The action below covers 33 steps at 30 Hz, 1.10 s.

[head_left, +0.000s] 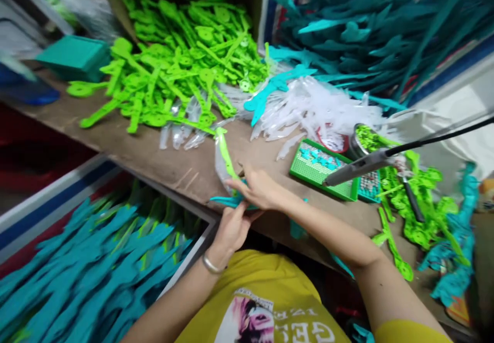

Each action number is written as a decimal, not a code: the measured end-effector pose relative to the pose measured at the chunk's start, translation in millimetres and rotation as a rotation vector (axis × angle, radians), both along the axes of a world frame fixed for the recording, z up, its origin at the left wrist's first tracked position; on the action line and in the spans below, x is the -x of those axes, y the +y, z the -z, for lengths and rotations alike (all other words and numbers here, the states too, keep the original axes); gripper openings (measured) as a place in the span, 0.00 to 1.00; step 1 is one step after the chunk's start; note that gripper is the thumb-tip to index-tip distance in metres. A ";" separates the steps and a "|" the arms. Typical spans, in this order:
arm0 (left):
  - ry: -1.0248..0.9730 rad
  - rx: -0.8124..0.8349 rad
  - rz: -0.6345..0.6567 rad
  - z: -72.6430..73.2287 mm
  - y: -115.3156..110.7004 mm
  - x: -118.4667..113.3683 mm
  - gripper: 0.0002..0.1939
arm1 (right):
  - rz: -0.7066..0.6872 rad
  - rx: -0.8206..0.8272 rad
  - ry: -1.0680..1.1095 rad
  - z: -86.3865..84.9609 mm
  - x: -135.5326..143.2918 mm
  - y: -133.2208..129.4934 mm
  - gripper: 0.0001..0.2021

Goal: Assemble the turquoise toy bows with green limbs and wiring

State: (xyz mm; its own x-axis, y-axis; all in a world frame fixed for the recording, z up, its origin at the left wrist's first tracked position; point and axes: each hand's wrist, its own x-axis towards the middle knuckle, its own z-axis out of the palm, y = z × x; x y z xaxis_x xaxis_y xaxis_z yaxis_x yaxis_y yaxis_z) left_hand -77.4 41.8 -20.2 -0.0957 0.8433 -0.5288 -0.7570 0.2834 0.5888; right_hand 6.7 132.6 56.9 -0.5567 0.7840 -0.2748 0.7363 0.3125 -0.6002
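Observation:
Close together at the table's front edge, my left hand (233,225) and my right hand (262,187) are both closed on a teal plastic part (223,200). The part is mostly covered by my fingers, and its pointed end sticks out to the left. A lime-green plastic strip (226,153) rises from the grip, with a translucent plastic piece (221,167) along its left side. Whether these pieces are joined to the teal part cannot be made out. My left wrist wears a silver bangle.
Lime-green parts (165,75) heap at the back left, translucent pieces (285,108) beside them. A green basket (295,167) of small parts stands right, below a hanging grey tool (355,169). Teal parts fill a bin (77,260) at lower left and another container (355,49) at back right.

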 end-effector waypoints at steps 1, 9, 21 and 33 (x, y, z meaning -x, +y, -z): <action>0.006 0.014 -0.001 2.2 3.5 -0.3 0.20 | -0.030 -0.041 0.050 -4.8 -16.7 -7.8 0.26; 0.173 0.149 0.295 4.2 12.2 25.5 0.26 | -0.179 0.205 -0.038 -31.4 -209.0 -49.7 0.16; 0.529 0.268 0.716 -7.1 6.1 52.5 0.41 | 0.583 -0.471 -0.476 17.8 -234.8 130.2 0.12; 1.103 -0.688 0.777 -30.5 11.6 3.9 0.15 | 0.719 -0.430 -0.637 21.8 -214.0 147.4 0.13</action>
